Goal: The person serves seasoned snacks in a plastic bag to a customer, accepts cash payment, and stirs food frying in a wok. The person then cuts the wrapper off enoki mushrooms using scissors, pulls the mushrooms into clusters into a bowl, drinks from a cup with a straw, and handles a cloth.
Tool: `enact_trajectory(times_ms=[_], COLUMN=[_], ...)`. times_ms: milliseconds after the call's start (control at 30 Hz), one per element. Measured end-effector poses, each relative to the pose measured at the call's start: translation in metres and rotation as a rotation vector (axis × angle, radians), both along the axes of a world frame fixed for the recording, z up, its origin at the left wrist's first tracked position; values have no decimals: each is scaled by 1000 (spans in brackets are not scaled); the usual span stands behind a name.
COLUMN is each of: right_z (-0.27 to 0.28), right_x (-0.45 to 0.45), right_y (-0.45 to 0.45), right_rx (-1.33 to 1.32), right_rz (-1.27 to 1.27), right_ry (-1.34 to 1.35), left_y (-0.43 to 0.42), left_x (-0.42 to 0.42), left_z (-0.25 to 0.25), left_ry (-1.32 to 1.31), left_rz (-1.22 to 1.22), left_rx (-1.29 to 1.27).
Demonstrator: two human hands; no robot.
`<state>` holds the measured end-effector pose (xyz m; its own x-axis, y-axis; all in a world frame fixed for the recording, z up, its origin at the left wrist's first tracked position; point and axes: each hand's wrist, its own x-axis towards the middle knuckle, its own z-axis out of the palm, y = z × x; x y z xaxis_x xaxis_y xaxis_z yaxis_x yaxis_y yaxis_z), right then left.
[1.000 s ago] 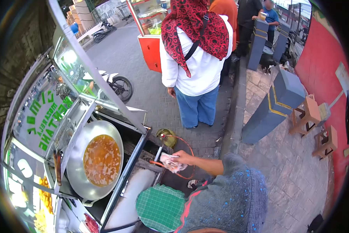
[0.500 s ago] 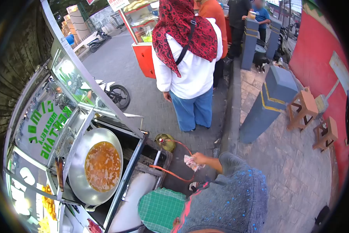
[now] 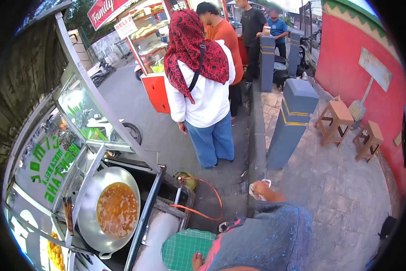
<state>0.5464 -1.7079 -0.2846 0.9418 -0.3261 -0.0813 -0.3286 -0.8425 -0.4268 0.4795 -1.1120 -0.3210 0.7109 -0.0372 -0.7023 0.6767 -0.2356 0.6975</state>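
My right hand (image 3: pixel 262 189) is closed around a crumpled whitish cloth (image 3: pixel 254 192), held out in front of my grey, blue-speckled shirt (image 3: pixel 261 235). Earlier a pinkish pattern showed on it. Low in the view, part of my left hand (image 3: pixel 197 261) appears beside the green checked stool top (image 3: pixel 185 248); my shirt and the frame edge hide much of it, so its grip is unclear. On the cart to my left sits a wide metal wok (image 3: pixel 88 217) with bubbling orange-brown oil (image 3: pixel 117 210). Wooden-handled tools (image 3: pixel 68 216) stand against the cart frame beside it.
A gas cylinder (image 3: pixel 187 181) with an orange hose (image 3: pixel 218 198) stands past the cart. Ahead, a person in a red patterned headscarf (image 3: pixel 207 90) faces a red food cart (image 3: pixel 156 92). Grey posts (image 3: pixel 286 131) line the curb; brown stools (image 3: pixel 336 119) stand by the red wall (image 3: pixel 361 58).
My right hand has moved rightward with the cloth, from over the road to near the curb. More of my left hand shows by the stool. The view has shifted too.
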Motion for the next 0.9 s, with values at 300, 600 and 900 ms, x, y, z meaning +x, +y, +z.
enact_trajectory(times_ms=[300, 600, 900], right_z=[88, 153, 253], right_x=[11, 66, 118], right_y=[39, 137, 238], right_rx=[113, 395, 772], right_rz=[-119, 308, 777], right_ry=[178, -71, -196], left_y=[-69, -112, -198], left_x=[47, 98, 154], left_z=[142, 172, 258], left_ry=[-189, -402, -909], left_rz=[-154, -150, -158], left_rx=[14, -165, -217])
